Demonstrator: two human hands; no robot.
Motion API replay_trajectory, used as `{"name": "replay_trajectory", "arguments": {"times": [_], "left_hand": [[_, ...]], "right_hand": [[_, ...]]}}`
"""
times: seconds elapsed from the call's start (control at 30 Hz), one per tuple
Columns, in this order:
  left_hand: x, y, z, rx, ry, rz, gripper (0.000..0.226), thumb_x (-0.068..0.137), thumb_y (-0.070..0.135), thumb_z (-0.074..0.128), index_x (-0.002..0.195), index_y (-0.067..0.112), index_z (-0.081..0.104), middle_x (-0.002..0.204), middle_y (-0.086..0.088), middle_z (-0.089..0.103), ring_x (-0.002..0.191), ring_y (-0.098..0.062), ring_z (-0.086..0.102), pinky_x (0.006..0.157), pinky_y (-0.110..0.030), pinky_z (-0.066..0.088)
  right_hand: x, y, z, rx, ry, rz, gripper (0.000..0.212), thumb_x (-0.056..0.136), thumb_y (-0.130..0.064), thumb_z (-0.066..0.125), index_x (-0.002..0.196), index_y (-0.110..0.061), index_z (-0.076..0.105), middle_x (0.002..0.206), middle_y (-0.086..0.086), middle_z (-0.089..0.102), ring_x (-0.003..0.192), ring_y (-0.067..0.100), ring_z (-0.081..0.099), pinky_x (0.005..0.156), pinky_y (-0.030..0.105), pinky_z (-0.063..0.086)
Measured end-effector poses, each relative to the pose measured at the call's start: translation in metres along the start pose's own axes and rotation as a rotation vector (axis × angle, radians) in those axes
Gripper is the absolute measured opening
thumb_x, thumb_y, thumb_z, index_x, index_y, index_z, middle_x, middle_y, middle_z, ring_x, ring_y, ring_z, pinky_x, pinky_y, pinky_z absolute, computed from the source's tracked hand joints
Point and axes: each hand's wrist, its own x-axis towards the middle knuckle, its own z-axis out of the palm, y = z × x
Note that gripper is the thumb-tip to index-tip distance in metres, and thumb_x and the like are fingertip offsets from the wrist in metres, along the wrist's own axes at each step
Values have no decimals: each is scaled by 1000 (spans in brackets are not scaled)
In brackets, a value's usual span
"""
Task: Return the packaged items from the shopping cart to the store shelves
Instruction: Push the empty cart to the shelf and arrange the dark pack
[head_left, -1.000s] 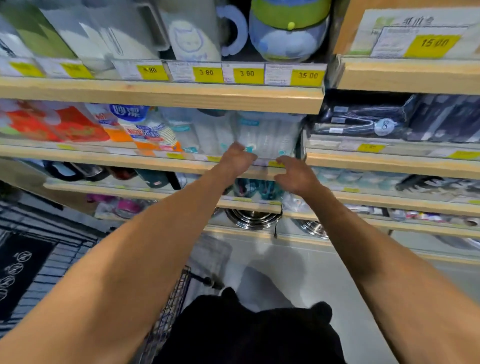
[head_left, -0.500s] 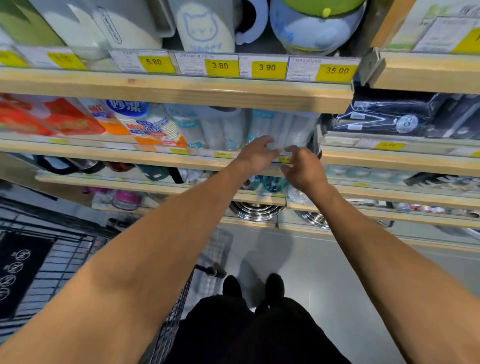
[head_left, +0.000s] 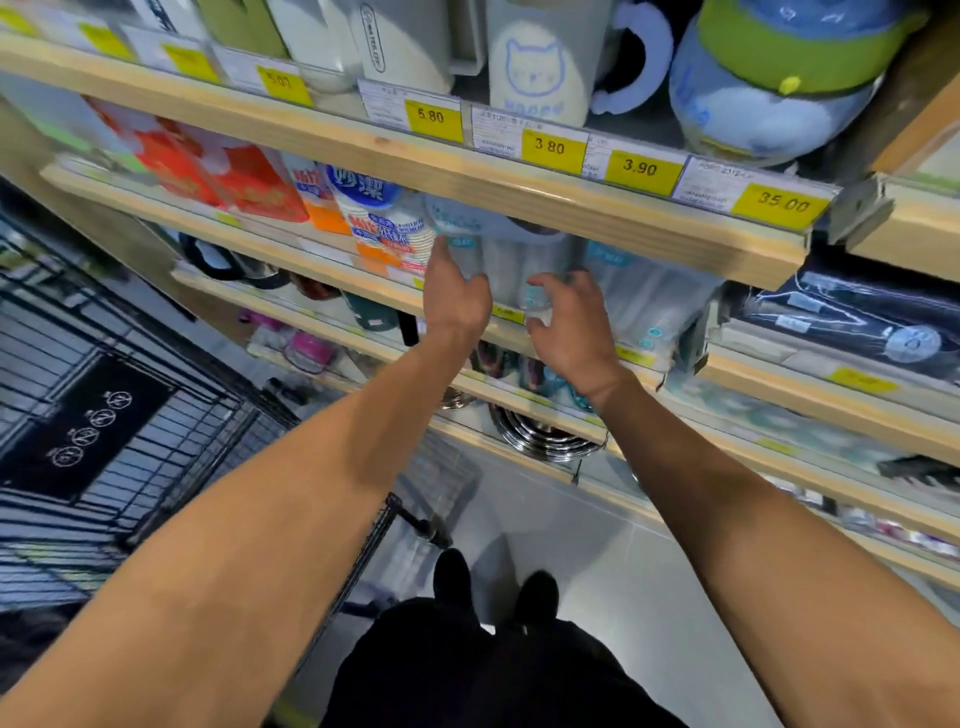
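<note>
A pack of clear plastic cups (head_left: 511, 262) stands on the second wooden shelf (head_left: 332, 270), among similar packs. My left hand (head_left: 457, 299) holds its left side, thumb pointing up along the wrap. Lower down on the right, the curled fingers of my right hand (head_left: 569, 325) grip the pack's lower end at the shelf lip. The black wire shopping cart (head_left: 171, 462) stands at lower left, its inside blurred.
More clear cup packs (head_left: 644, 301) sit right of my hands, printed paper-cup packs (head_left: 379, 218) and red packs (head_left: 223, 176) to the left. Jugs and mugs fill the shelf above, behind yellow price tags (head_left: 550, 148). Steel bowls (head_left: 540, 436) lie on a lower shelf.
Both hands have shifted up and left along the shelf, from the rightmost cup pack to the one beside it. The view has swung and tilted.
</note>
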Motion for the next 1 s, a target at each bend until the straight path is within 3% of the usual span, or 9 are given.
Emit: {"name": "replay_trajectory", "arguments": {"times": [0.1,0.3,0.37,0.47,0.57,0.73,0.9,1.0], "left_hand": [[7,0,7,10,-59,8,73,73,8,45,144,17,34,140,-9,52,131,-27,49,110,-46,43],[21,1,-3,241,-211,65,78,74,8,47,149,13,28,144,-9,45,134,-26,43,113,-42,39],[21,2,-15,242,-234,13,76,81,2,48,153,16,27,147,-5,46,132,-19,44,110,-36,41],[11,0,-30,169,-215,-36,74,86,0,48,154,20,29,151,-2,46,133,-23,49,108,-42,45],[-1,-14,-42,186,-253,-28,68,89,-8,46,151,17,38,151,-5,46,136,-22,45,111,-41,41],[-37,-62,-90,307,-169,-76,39,93,1,50,130,9,61,125,-3,64,113,-16,60,90,-25,45],[-80,-162,-186,324,49,-391,18,96,12,56,91,22,70,101,-5,72,72,-11,60,63,-24,49],[-117,-205,-239,418,179,-548,22,93,15,56,77,28,63,99,-4,74,87,-24,70,79,-38,60]], "right_hand": [[3,1,-5,35,-31,22,54,86,-17,66,138,-25,52,131,17,47,127,35,46,106,36,40],[3,9,-17,54,-72,-3,61,88,-17,66,143,-29,45,135,17,46,122,36,52,100,35,44],[3,7,-16,45,-77,1,58,88,-16,66,141,-27,47,133,15,47,118,35,54,99,35,44],[1,1,-8,50,-63,15,48,87,-16,66,133,-24,54,129,12,48,113,33,57,97,37,47],[-5,-15,6,58,-79,-14,37,86,-16,67,122,-23,60,125,8,51,106,30,62,94,41,51],[-25,-51,53,102,-215,-115,25,87,-17,67,111,-21,66,111,4,62,98,27,65,87,41,54],[-59,-94,111,26,-467,-172,14,91,-19,61,102,-17,70,94,3,72,90,24,67,77,34,55],[-75,-100,151,21,-593,-104,18,94,-20,55,83,-12,67,93,7,73,90,27,67,77,34,54]]}}
